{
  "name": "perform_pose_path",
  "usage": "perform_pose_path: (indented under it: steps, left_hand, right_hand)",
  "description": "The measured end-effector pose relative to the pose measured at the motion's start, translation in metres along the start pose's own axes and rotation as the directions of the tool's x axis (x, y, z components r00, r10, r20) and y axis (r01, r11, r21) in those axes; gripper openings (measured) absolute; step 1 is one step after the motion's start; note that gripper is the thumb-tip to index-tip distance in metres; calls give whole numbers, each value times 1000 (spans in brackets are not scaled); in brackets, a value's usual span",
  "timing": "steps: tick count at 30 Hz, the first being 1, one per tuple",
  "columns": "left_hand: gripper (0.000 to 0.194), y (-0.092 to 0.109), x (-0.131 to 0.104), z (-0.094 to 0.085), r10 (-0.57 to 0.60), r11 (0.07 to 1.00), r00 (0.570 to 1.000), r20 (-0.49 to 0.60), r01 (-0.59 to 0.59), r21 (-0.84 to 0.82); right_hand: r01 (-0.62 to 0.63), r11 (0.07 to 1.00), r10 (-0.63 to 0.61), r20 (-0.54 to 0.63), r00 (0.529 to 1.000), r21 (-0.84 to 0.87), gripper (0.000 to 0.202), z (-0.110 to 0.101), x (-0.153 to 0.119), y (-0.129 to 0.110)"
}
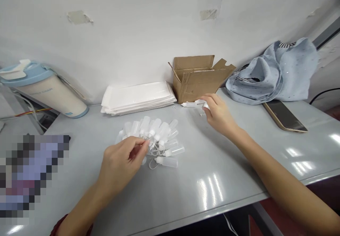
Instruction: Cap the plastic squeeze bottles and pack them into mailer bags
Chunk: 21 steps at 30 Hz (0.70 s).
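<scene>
A pile of small clear plastic bottles (pixel 170 162) with white caps and thin looped cords lies on the grey table. My left hand (pixel 122 161) is at the pile's near left side, thumb and forefinger pinched together at the cords and caps; what is between the fingertips is too small to tell. In front of the cardboard box, my right hand (pixel 219 115) has its thumb and fingers closed around a small white piece, mostly hidden. Beside those fingertips lies a slim white bottle (pixel 189 104).
A stack of white paper envelopes or sheets (pixel 138 96) lies against the wall, left of the open cardboard box (pixel 204 84). A blue-lidded tumbler (pixel 53 91) stands at the left. Rightward are a light blue cloth bag (pixel 289 69) and a phone (pixel 285 115).
</scene>
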<state>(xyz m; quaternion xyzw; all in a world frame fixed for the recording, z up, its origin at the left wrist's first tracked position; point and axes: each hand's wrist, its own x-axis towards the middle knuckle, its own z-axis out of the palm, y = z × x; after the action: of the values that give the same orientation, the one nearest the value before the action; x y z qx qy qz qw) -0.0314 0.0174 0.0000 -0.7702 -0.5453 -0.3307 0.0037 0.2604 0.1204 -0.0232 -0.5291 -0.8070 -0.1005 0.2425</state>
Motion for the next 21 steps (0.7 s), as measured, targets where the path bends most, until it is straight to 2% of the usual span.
perform_pose_path:
  steps: [4,10,17,21]
  left_hand:
    - [28,0,-1,1,96,991,993,-69,-89,102]
    - [33,3,2,-2,140,982,977,-158,-116,151]
    - [35,4,1,-2,139,982,980,-139,-119,144]
    - [33,5,0,-3,120,986,986,-113,-105,132]
  right_hand:
    - [-71,991,78,62,995,-117,45,8,2,26]
    - [-81,975,114,149,982,-208,49,18,0,38]
    - [-110,965,151,160,976,-240,48,24,-2,46]
    - [-119,973,145,121,982,-200,36,20,-2,47]
